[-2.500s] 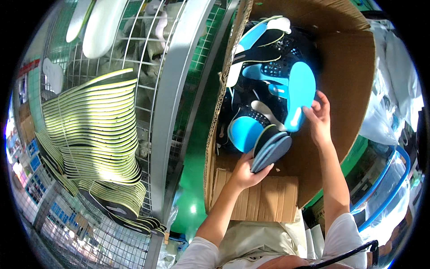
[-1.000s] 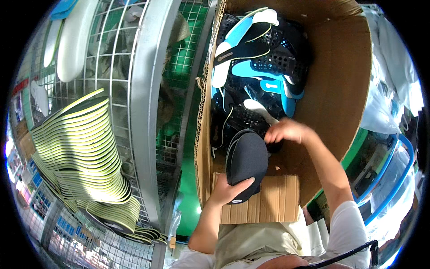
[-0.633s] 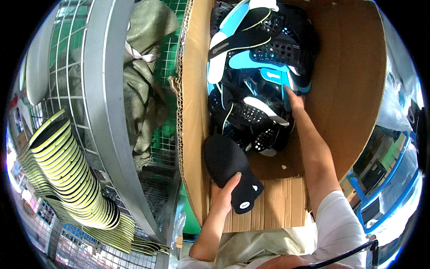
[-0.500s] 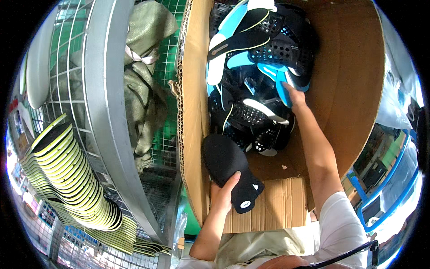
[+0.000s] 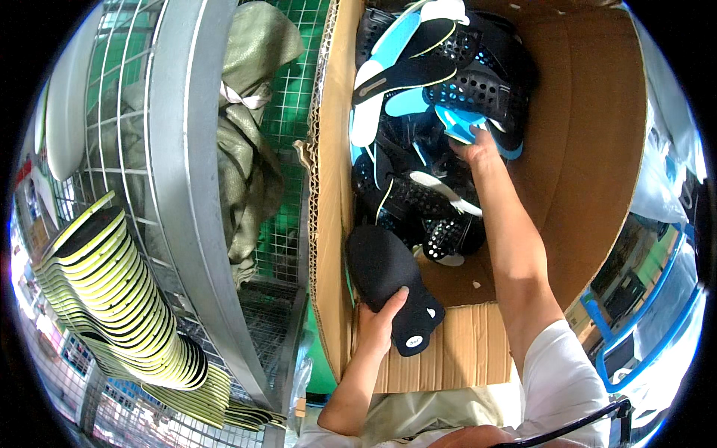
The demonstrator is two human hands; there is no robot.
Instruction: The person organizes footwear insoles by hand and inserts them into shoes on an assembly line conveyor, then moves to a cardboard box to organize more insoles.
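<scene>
My left hand (image 5: 382, 317) is closed round black insoles (image 5: 382, 261) with a small white oval mark at the heel end, held over the near flap of the cardboard box. They seem to be more than one, lying on each other. Deep in the box, my right hand (image 5: 475, 145) grips the edge of a blue insole (image 5: 457, 122); its fingertips are partly hidden. Around it lies a loose heap of black insoles (image 5: 407, 78) with yellow-green rims, white and blue ones, and black perforated pieces (image 5: 478, 88).
The tall cardboard box (image 5: 586, 149) has high walls and a folded near flap (image 5: 455, 347). At left stands a grey metal rack (image 5: 183, 149) with wire mesh, a long stack of yellow-green-edged insoles (image 5: 127, 291) and a green woven sack (image 5: 250, 157). A blue tubular frame (image 5: 642, 351) is at right.
My right hand has shifted slightly left and away from me, and the blue insole under it lies at another angle. The left hand still holds the black insoles. The view has moved slightly.
</scene>
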